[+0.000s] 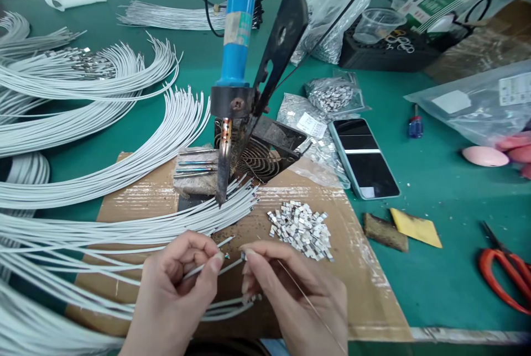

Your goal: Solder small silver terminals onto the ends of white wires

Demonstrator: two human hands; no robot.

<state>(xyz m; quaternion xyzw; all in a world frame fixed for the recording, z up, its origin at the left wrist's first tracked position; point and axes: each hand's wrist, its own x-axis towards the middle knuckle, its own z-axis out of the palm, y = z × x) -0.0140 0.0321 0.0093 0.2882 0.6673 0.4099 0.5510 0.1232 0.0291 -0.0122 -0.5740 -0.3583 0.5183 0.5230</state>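
Observation:
My left hand [178, 292] is closed on a white wire [194, 271], whose bare end sticks out past thumb and forefinger. My right hand [296, 292] pinches a small metal clip [243, 256] at the fingertips, a short gap from that wire end. A thin solder wire [306, 296] runs across the same hand and out between its fingers. Above both hands a blue soldering iron [224, 171] hangs tip down in a clamp. Beyond my right hand lies a pile of small metal clips [301, 230] on a cardboard sheet [365, 284]. The palm sides of both hands are hidden.
Bundles of white wires [136, 173] fill the left side. Behind the iron tip stands a small fan [259, 157]. On the right lie a phone [365, 158], two sponge pieces [385, 231], red-handled scissors [504, 273], a small screwdriver [415, 125] and plastic bags [477, 101].

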